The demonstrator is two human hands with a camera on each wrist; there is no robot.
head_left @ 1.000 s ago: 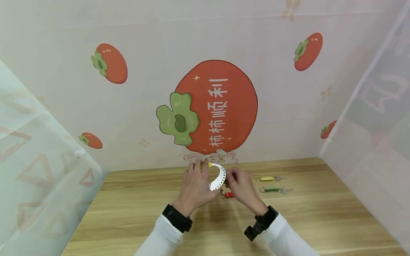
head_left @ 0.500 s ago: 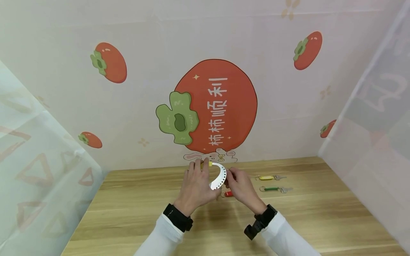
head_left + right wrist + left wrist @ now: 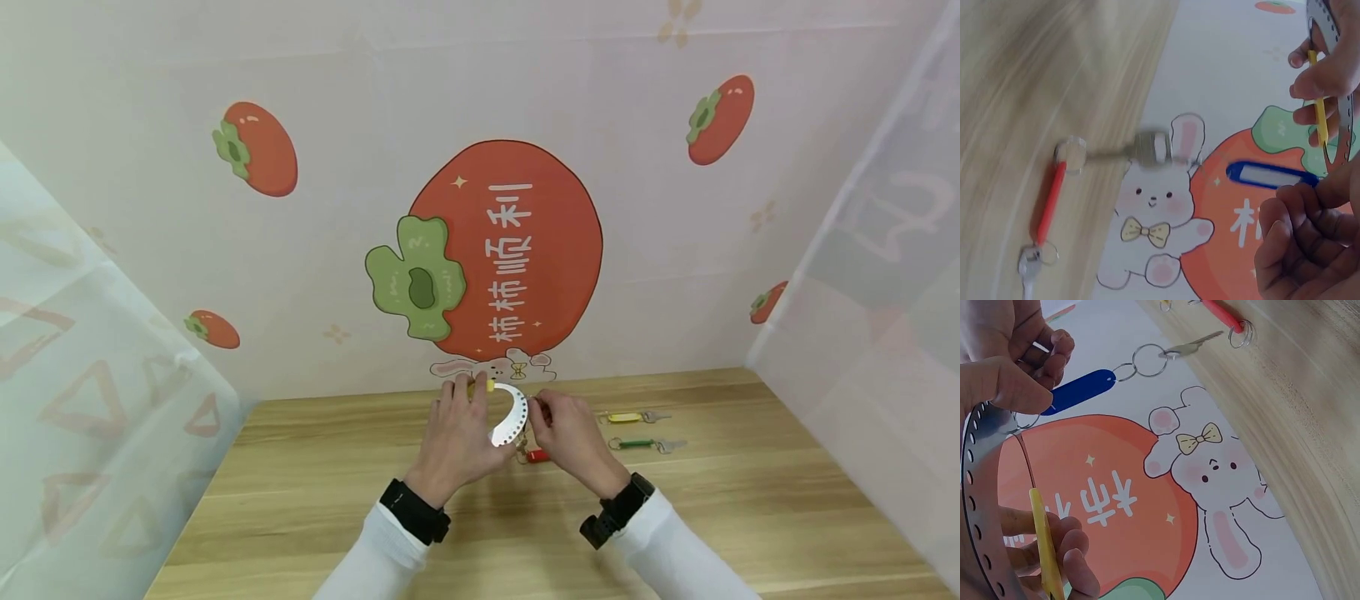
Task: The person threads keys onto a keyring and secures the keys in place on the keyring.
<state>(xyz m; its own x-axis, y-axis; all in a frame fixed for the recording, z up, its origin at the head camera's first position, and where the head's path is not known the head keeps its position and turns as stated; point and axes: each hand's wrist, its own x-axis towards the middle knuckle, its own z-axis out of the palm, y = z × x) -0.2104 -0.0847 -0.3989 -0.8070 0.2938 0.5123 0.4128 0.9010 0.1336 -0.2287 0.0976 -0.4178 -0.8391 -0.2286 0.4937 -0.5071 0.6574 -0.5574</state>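
My left hand (image 3: pixel 457 433) grips a curved metal band (image 3: pixel 513 421) with a row of holes along its edge; a thin yellow bar (image 3: pixel 1044 537) lies at its fingers in the left wrist view. At the band's right side, my right hand (image 3: pixel 573 437) pinches the end of a blue tag (image 3: pixel 1272 175), with curled fingers beneath. A key (image 3: pixel 1194 347) hangs off the tag's other end by linked rings; it is blurred in the right wrist view. Whether the tag's pinched end is joined to the band is hidden by fingers.
On the wooden table (image 3: pixel 300 500), a red tag (image 3: pixel 537 456) with a ring and key lies below the hands. To the right are a yellow tag (image 3: pixel 624 417) and a green tag (image 3: pixel 636 444), each with a key. A printed backdrop (image 3: pixel 330 208) stands behind.
My right hand has shifted slightly right, its wrist strap a little higher and turned. The band has moved slightly left with my left hand's grip kept.
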